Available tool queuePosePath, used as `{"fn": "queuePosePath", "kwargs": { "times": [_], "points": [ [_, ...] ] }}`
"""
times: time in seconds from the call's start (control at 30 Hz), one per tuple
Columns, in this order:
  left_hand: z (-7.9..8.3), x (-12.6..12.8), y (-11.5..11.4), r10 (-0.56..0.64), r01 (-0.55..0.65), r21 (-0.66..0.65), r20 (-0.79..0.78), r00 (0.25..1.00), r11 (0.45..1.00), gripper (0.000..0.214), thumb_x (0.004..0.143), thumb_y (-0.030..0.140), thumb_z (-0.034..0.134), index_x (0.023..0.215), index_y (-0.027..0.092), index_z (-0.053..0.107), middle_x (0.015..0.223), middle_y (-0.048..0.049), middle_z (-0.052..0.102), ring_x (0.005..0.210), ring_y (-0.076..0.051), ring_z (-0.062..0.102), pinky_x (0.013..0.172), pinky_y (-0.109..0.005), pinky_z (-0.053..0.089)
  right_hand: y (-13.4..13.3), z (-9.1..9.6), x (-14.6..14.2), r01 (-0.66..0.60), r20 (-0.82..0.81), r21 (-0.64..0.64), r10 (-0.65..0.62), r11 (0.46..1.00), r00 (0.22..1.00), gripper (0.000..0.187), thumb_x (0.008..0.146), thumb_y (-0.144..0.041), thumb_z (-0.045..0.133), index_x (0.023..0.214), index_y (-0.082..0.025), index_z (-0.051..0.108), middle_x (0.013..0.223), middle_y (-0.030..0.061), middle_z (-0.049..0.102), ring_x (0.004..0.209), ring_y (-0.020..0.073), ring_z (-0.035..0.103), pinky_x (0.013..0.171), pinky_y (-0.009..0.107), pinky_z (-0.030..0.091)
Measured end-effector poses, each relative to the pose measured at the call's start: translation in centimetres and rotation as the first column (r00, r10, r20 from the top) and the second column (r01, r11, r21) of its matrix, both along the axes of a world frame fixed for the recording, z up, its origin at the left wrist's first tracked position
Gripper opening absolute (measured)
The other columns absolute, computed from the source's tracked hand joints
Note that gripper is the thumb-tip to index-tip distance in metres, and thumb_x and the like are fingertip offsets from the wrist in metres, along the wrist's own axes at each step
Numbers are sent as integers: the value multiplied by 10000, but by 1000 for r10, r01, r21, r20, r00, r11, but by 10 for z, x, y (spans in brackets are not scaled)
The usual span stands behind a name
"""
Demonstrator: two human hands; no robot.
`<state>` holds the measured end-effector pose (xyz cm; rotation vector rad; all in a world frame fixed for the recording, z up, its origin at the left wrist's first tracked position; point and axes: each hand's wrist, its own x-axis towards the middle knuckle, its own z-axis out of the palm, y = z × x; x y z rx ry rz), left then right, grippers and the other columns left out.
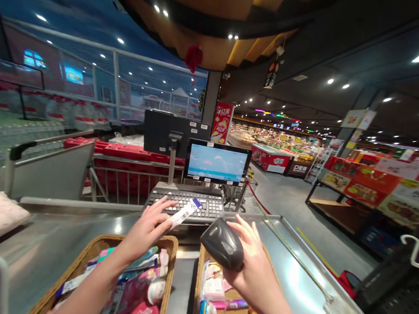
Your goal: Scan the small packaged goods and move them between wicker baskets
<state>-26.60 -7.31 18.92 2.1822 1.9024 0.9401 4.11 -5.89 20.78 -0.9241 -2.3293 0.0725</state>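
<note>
My left hand (147,229) grips a long white box with a blue end (185,212), holding it out over the keyboard (185,204). My right hand (250,264) is wrapped round a dark grey barcode scanner (223,244), whose head faces the box. Both hands hover above two wicker baskets: the left basket (95,245) holds several pink and blue packets, the right basket (222,290) holds small packets and a pink tube.
A steel checkout counter (294,280) surrounds the baskets. Behind the keyboard stand a lit screen (217,162) and a black monitor back (171,132). Red crates (124,152), railings and a net fence lie to the left; shop shelves (371,186) and an aisle to the right.
</note>
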Motion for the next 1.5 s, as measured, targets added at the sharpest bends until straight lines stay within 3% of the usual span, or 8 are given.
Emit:
{"fn": "queuePosePath", "kwargs": {
  "times": [0.53,0.97,1.2,1.33,1.5],
  "points": [
    [-2,-51,-18,33,-33,3,-33,999,999,453,929,498,343,899,252,721,1469,-14,488,1447,-282,259,1169,-521,239,-18,1,-35,-83,39,-24,84,996,996,622,614,-116,519,1217,-250,593,1365,67,538,1426,326,305,1181,622,110],
    [-13,-70,-27,29,-29,19,-25,999,999,448,932,537,363,895,253,708,1473,-27,482,1450,-311,245,1156,-594,213,-24,2,-49,-124,64,-91,130,988,989,656,606,-120,515,1245,-251,584,1349,58,538,1443,307,269,1189,603,89],
    [-33,-70,-40,81,-84,-33,-85,993,996,428,947,501,358,837,247,684,1489,-23,463,1465,-307,208,1130,-672,142,-24,-5,-53,-126,43,-113,131,986,990,625,613,-118,519,1219,-250,591,1356,54,537,1438,304,285,1193,598,96],
    [-46,-70,-51,109,-123,-140,-106,988,983,390,942,464,380,826,248,683,1518,-15,425,1474,-313,185,1122,-690,111,-24,-10,-60,-136,48,-140,144,981,988,626,606,-118,522,1212,-258,593,1357,48,536,1438,303,286,1192,603,95],
    [-64,-67,-68,126,-160,-283,-136,983,946,324,927,400,406,852,262,690,1459,-17,502,1455,-310,250,1134,-667,124,-27,-15,-69,-155,58,-184,168,971,984,598,604,-117,516,1179,-253,609,1335,50,552,1433,300,296,1192,596,99]
  ]
}}
